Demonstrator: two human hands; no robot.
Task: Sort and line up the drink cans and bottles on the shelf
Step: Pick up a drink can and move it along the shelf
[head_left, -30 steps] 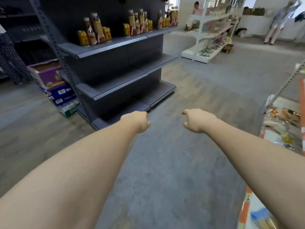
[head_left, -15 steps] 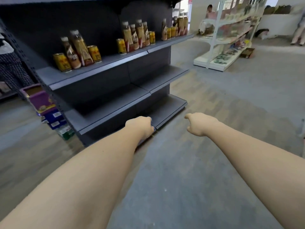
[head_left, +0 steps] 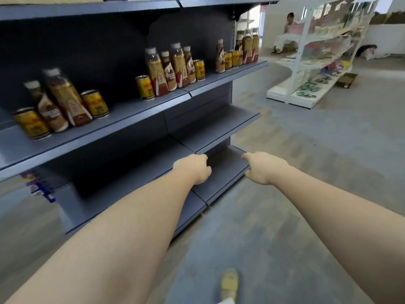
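A tall dark grey store shelf unit (head_left: 131, 110) fills the left of the view. Its middle shelf carries the drinks in three loose, mixed groups. The left group has two yellow cans (head_left: 30, 122) and two brown bottles (head_left: 68, 97). The centre group has four bottles (head_left: 178, 64) with a can at each end. The far group (head_left: 238, 52) mixes more bottles and cans. The two shelves below look bare.

Both arms reach forward, low, in front of the lower shelves and well apart from any drink. The left hand (head_left: 194, 168) and right hand (head_left: 263, 167) have fingers loosely curled and hold nothing.

Sorting seems not yet begun. The next move likely calls for raising a hand to the middle shelf and gripping one can or bottle.
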